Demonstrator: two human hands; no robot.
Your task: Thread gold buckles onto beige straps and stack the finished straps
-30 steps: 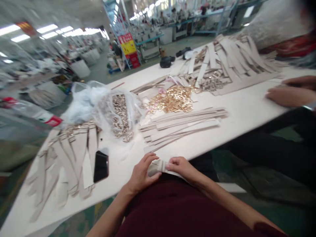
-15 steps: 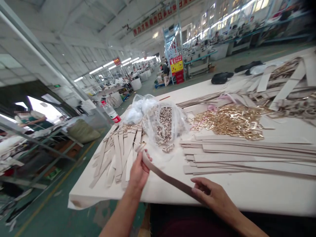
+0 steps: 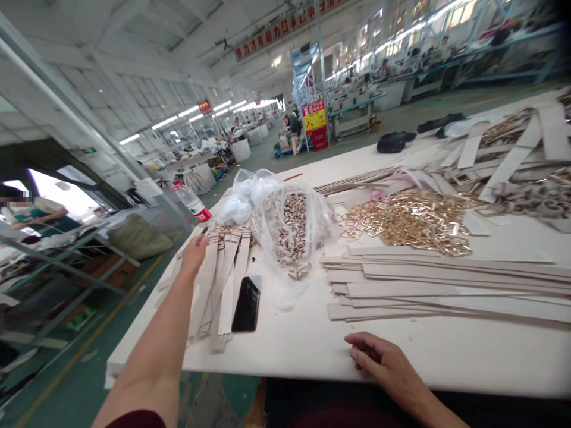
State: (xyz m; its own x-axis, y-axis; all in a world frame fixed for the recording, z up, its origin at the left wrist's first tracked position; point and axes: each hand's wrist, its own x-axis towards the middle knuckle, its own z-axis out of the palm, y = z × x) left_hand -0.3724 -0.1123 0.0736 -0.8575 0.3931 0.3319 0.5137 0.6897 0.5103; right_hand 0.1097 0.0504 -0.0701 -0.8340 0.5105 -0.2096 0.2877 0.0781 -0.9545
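Left hand (image 3: 194, 254) among the fanned pale straps (image 3: 226, 288), right hand (image 3: 384, 362) loosely curled by the tabletop's (image 3: 294, 348) near edge

The left hand is at the far end of the straps, left of a black phone (image 3: 246, 304) — its fingers bend away from view, so whether they pinch a strap cannot be told. The right hand has thumb and forefinger slightly parted, in front of the layered long strips (image 3: 446, 289). Behind those strips lies a heap of gold-coloured buckles (image 3: 414, 220) — beside it, a clear plastic bag (image 3: 319, 217) of small beige loops (image 3: 295, 223)
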